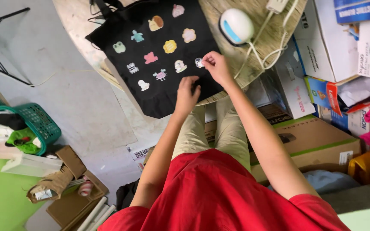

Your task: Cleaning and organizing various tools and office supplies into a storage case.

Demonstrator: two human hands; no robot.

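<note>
**Small patch pinched at the edge of a black tote bag**

A small pale patch (199, 62) is seen just right of centre in the upper half of the frame, at the right-hand edge of a black tote bag (159, 92). It is pinched between the fingers of the right hand (217, 66), which are closed on it. The left hand (187, 95) is laid on the bag's lower edge, just below the patch; its fingers (191, 82) are curled down onto the cloth, and whether cloth is gripped cannot be told.

Rows of small coloured patches (163, 47) are spread across the bag. The bag is laid on a round worktop (71, 19) at the top of the frame. A white rounded device (235, 25) with a blue face is set near the bag's upper right, with white cables (268, 53) looped beside it.

Cardboard boxes (313, 137) are stacked at right. A green basket (39, 122) is seen on the floor at left.
</note>
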